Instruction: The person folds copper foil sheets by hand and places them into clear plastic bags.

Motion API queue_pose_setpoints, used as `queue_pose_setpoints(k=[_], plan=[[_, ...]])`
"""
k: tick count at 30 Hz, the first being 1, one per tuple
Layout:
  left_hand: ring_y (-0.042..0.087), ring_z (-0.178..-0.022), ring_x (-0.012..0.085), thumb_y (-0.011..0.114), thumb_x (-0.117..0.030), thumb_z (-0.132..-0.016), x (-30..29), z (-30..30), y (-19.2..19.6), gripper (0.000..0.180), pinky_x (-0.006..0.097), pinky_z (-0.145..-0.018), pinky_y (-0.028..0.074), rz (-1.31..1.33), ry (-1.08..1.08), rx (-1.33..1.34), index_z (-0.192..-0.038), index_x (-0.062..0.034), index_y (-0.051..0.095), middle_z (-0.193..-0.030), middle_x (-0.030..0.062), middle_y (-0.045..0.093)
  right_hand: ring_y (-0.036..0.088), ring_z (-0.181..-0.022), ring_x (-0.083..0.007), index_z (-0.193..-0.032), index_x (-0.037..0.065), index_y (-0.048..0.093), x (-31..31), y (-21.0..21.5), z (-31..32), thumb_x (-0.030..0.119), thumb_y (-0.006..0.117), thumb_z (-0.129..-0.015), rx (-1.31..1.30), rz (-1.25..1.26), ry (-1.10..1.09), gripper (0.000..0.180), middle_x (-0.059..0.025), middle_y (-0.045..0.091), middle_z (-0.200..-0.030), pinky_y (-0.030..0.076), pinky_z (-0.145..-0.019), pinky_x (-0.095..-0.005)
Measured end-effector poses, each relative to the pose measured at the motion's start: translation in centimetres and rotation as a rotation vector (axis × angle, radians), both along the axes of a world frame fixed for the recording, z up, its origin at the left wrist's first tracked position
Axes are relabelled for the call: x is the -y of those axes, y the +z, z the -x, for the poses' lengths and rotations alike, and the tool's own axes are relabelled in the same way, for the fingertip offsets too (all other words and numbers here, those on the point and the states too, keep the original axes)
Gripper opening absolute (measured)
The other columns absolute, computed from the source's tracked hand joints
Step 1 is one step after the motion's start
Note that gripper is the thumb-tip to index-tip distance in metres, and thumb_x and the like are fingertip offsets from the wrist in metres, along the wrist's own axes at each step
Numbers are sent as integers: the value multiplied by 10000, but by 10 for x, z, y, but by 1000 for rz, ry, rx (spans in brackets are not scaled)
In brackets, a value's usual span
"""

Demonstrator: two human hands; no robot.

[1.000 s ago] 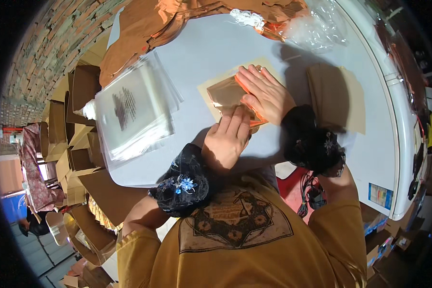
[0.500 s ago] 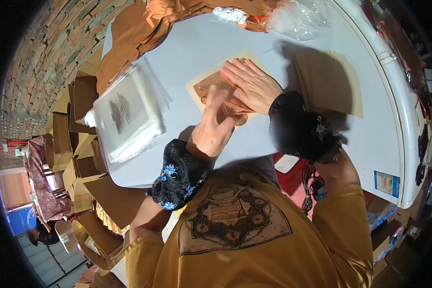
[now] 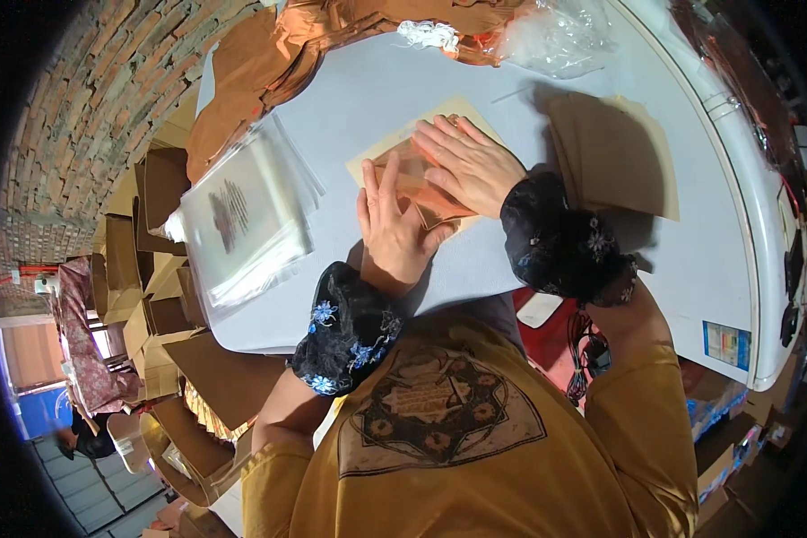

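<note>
A piece of thin orange-brown fabric (image 3: 412, 182), folded small, lies on a beige card sheet (image 3: 465, 106) in the middle of the white table. My right hand (image 3: 473, 168) rests flat across the fabric's far right part, fingers together and stretched out. On its near left edge, my left hand (image 3: 393, 231) presses down with fingertips spread. Neither hand grasps anything. Part of the fabric and card is hidden under both hands.
A stack of clear plastic bags (image 3: 247, 220) lies at the left, beige card sheets (image 3: 614, 148) at the right. Along the far edge are heaped orange-brown fabric (image 3: 269, 63), a white bundle of strings (image 3: 428, 35) and crumpled clear plastic (image 3: 560, 40). Cardboard boxes (image 3: 208, 377) stand left of the table.
My left hand, blurred and raised over the fabric before, has come down to its left edge with fingers spread. The right hand stays nearly in place; the fabric looks flatter.
</note>
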State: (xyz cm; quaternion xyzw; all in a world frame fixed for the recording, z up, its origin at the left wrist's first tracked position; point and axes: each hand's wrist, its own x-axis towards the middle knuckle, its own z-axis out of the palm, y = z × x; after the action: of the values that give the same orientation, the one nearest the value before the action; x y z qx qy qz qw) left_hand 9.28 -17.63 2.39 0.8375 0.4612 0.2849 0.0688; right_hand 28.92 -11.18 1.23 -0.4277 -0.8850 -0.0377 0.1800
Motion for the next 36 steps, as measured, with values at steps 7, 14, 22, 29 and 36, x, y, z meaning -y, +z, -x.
queue_pose_setpoints(k=[7, 14, 22, 29, 36], plan=[[219, -1488, 374, 783, -157, -751, -4, -9, 20, 271, 582, -1128, 257, -168, 24, -120, -992, -58, 706, -1560, 131, 319, 284, -1478, -271, -1496, 53, 381, -2, 6, -2, 328, 406, -1036, 121, 8, -2, 536, -110, 338, -1580, 187, -1225, -417], [466, -1262, 253, 611, -182, -824, -5, -3, 6, 231, 433, -1082, 319, -434, -68, -258, -1050, -169, 654, -1333, 62, 521, 269, -1483, -237, -1530, 56, 324, 1, 9, -3, 375, 371, -1042, 140, -12, 7, 584, -78, 317, -1601, 176, -1224, -407], [540, -1045, 221, 636, -174, -790, -19, 20, 14, 195, 394, -984, 353, -449, -261, -386, -975, -161, 576, -1072, 35, 544, 268, -1485, -239, -1539, 81, 308, 0, 6, -3, 374, 375, -1042, 126, -7, -9, 580, -75, 308, -1604, 164, -1232, -404], [582, -1001, 218, 634, -85, -767, -30, 35, 8, 282, 409, -991, 390, -488, -450, -143, -1032, -106, 543, -1032, 48, 555, 305, -1465, -295, -1502, 40, 358, -1, 8, 1, 347, 478, -1013, 12, 32, 28, 591, -133, 355, -1568, 202, -1216, -429], [580, -1060, 285, 729, -114, -776, 2, 38, 15, 452, 364, -951, 473, -219, -350, -87, -1211, -65, 617, -1066, 107, 553, 312, -1463, -278, -1504, 57, 365, 1, 9, 1, 369, 476, -1012, -15, 66, 17, 593, -107, 355, -1575, 197, -1219, -428]])
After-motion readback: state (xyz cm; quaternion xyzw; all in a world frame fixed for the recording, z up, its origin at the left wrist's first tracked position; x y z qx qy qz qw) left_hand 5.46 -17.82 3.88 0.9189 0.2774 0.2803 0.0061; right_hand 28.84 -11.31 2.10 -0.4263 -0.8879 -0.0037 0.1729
